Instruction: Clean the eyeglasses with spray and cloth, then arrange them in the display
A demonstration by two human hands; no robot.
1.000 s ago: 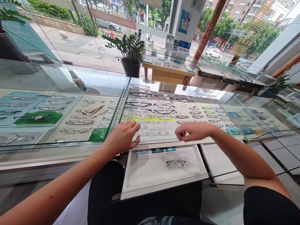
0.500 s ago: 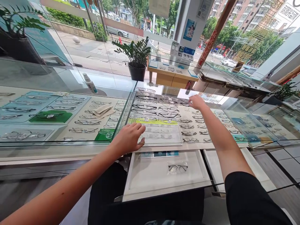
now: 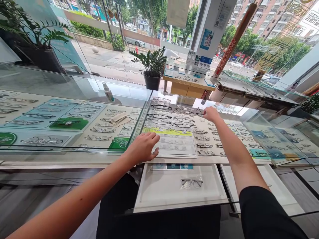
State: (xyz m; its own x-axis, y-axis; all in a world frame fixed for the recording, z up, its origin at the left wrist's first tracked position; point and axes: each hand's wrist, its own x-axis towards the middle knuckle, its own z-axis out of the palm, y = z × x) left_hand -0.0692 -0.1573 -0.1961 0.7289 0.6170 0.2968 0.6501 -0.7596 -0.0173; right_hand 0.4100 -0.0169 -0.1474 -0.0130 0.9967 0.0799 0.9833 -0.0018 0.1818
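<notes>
My left hand (image 3: 143, 147) rests at the front edge of the glass counter, beside the pale tray (image 3: 175, 151). Its fingers are loosely bent, the thumb stands apart, and nothing is in it. Farther off, my right hand (image 3: 211, 114) reaches over the display to the back row. Its fingers are pinched at the side of a pair of eyeglasses (image 3: 200, 113); the fingertips are small and partly hidden. Rows of eyeglasses (image 3: 184, 125) lie left of that hand. Below the counter, a bagged pair of eyeglasses (image 3: 191, 183) lies in an open drawer (image 3: 161, 194).
A second open drawer (image 3: 281, 196) is at the right. On the left counter are a spray bottle (image 3: 108, 93), a folded beige cloth (image 3: 119, 118) and more eyeglasses on a blue mat (image 3: 50, 108). A potted plant (image 3: 152, 66) stands behind the counter.
The view has turned a little to the left, so the scene sits farther right. My right hand's fingers have closed in at the back-row eyeglasses. My left hand stays at the counter edge.
</notes>
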